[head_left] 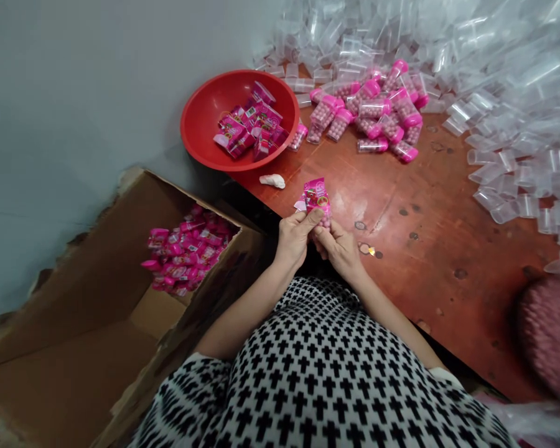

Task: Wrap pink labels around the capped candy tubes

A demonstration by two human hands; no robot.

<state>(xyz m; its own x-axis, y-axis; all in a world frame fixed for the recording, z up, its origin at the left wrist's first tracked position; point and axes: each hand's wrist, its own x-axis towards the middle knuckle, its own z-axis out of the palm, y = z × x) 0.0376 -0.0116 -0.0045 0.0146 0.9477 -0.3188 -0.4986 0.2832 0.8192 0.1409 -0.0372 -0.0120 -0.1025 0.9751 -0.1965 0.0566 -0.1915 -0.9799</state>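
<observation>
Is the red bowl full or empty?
Partly full: pink printed wrappers lie inside the red bowl, but much of its wall shows bare.

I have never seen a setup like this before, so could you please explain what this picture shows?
There is no machine: a head-worn camera looks forward and down at a person's own bare left hand and right hand. Together they hold a small clear tube of pink beads with a shiny pink printed wrapper. The reddish-brown wooden table carries bead-filled clear tubes with pink caps and many loose clear plastic tubes. A round red bowl at its edge holds more pink wrappers; an open brown cardboard box beside it contains pink packages.
</observation>
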